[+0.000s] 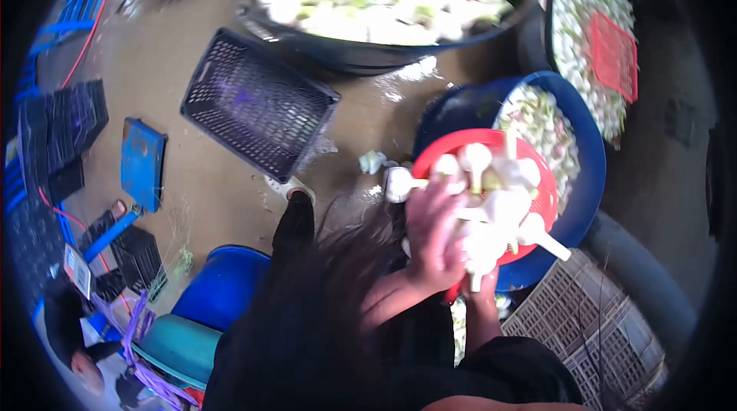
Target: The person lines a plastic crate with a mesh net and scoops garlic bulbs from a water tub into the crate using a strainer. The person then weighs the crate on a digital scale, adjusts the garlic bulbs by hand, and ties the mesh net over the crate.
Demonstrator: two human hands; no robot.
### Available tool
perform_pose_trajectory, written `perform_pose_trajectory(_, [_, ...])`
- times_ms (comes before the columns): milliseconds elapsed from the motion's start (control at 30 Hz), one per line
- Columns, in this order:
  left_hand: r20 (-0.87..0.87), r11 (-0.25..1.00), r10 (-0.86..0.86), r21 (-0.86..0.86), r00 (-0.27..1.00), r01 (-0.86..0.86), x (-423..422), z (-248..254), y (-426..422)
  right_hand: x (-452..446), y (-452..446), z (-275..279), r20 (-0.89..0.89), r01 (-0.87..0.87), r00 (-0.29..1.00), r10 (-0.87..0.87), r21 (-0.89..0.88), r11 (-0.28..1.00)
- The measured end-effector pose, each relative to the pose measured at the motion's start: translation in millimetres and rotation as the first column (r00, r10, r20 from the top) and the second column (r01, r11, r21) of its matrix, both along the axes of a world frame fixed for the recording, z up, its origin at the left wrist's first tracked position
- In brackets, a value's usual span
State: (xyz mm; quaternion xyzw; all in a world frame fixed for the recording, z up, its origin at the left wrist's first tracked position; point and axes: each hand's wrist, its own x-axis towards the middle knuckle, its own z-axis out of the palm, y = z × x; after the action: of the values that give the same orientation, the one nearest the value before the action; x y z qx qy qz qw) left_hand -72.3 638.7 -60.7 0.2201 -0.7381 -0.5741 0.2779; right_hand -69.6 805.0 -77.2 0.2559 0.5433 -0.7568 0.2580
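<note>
Left hand [434, 238] against garlic bulbs [503, 207] heaped in red basin [480, 137] over blue tub [589, 181] | right hand [482, 292] at basin's near edge | whether either grip pinches anything, I cannot tell

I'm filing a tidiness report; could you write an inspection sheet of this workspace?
Surface: brown floor, shiny patches, looks wet.
Job's things: garlic in a red bowl, which overlaps a blue tub holding more.
Clutter: dark crate and pale scraps on the floor.
Grippers: bare hands; left hand at the garlic, right hand at the bowl's near side, partly hidden; grips unclear.
Cables: red line at left; cord or hose unclear.
Surroundings: large tub of garlic ahead; slatted crate at right; another person lower left.
</note>
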Motion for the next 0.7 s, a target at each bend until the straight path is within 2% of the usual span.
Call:
perform_pose_trajectory(67, [-0.073, 0.994, 0.109, 0.036, 0.991, -0.107, 30, -11, -53, 8, -60, -3, 0.028, -0.256, 0.966, 0.255, 0.036, 0.966])
perform_pose_trajectory(100, [-0.151, 0.971, 0.218, 0.137, 0.964, -0.198, 39, -18, -78, 17, -87, -15, 0.039, -0.285, 0.958, 0.283, 0.073, 0.956])
perform_pose_trajectory(133, [-0.134, 0.937, 0.320, 0.195, 0.938, -0.291, 49, -27, -103, 27, -115, -32, 0.047, -0.314, 0.949, 0.311, 0.110, 0.943])
perform_pose_trajectory(167, [-0.116, 0.769, 0.407, 0.579, 0.906, -0.271, 57, -40, -132, 37, -149, -47, 0.004, -0.314, 0.948, 0.317, 0.146, 0.938])
perform_pose_trajectory(200, [-0.070, 0.467, 0.478, 0.865, 0.876, -0.186, 67, -56, -166, 48, -184, -62, -0.039, -0.312, 0.945, 0.324, 0.186, 0.932])
perform_pose_trajectory(233, [-0.154, 0.778, 0.379, 0.587, 0.912, -0.224, 90, -106, -195, 60, -218, -89, -0.202, -0.295, 0.903, 0.379, 0.350, 0.889])
perform_pose_trajectory(267, [0.079, 0.657, 0.441, 0.650, 0.894, -0.382, 96, -142, -225, 69, -251, -112, -0.348, -0.243, 0.823, 0.449, 0.500, 0.831])
perform_pose_trajectory(300, [0.308, 0.518, 0.459, 0.670, 0.833, -0.532, 104, -175, -253, 73, -283, -123, -0.310, -0.248, 0.736, 0.602, 0.704, 0.666])
perform_pose_trajectory(333, [0.396, 0.507, 0.345, 0.685, 0.851, -0.524, 123, -213, -276, 74, -312, -132, -0.237, -0.206, 0.641, 0.730, 0.863, 0.461])
perform_pose_trajectory(367, [0.467, 0.494, 0.221, 0.703, 0.856, -0.512, 140, -253, -293, 76, -330, -152, -0.239, -0.204, 0.616, 0.750, 0.872, 0.446])
perform_pose_trajectory(400, [0.637, 0.574, 0.196, 0.542, 0.746, -0.614, 149, -291, -299, 78, -340, -180, -0.233, -0.089, 0.601, 0.764, 0.931, 0.353])
perform_pose_trajectory(433, [0.578, 0.567, 0.180, 0.600, 0.796, -0.564, 158, -277, -310, 79, -348, -190, -0.213, 0.028, 0.591, 0.778, 0.970, 0.243])
perform_pose_trajectory(467, [0.520, 0.560, 0.157, 0.654, 0.840, -0.510, 172, -262, -320, 82, -349, -197, -0.185, 0.029, 0.579, 0.794, 0.978, 0.206])
perform_pose_trajectory(533, [0.535, 0.389, 0.227, 0.716, 0.813, -0.580, 197, -236, -337, 83, -361, -195, -0.242, 0.086, 0.654, 0.717, 0.965, 0.247])
perform_pose_trajectory(567, [0.563, 0.294, 0.331, 0.701, 0.757, -0.650, 214, -252, -336, 85, -365, -187, -0.198, 0.052, 0.664, 0.721, 0.974, 0.220])
perform_pose_trajectory(600, [0.625, 0.245, 0.282, 0.687, 0.728, -0.684, 227, -245, -340, 85, -361, -187, -0.192, 0.059, 0.651, 0.734, 0.977, 0.204])
perform_pose_trajectory(667, [0.619, 0.218, -0.037, 0.771, 0.785, -0.598, 249, -253, -334, 83, -348, -190, -0.296, -0.037, 0.595, 0.747, 0.919, 0.393])
perform_pose_trajectory(700, [0.501, 0.224, -0.261, 0.863, 0.825, -0.453, 250, -251, -325, 87, -337, -187, -0.289, -0.100, 0.617, 0.732, 0.894, 0.438])
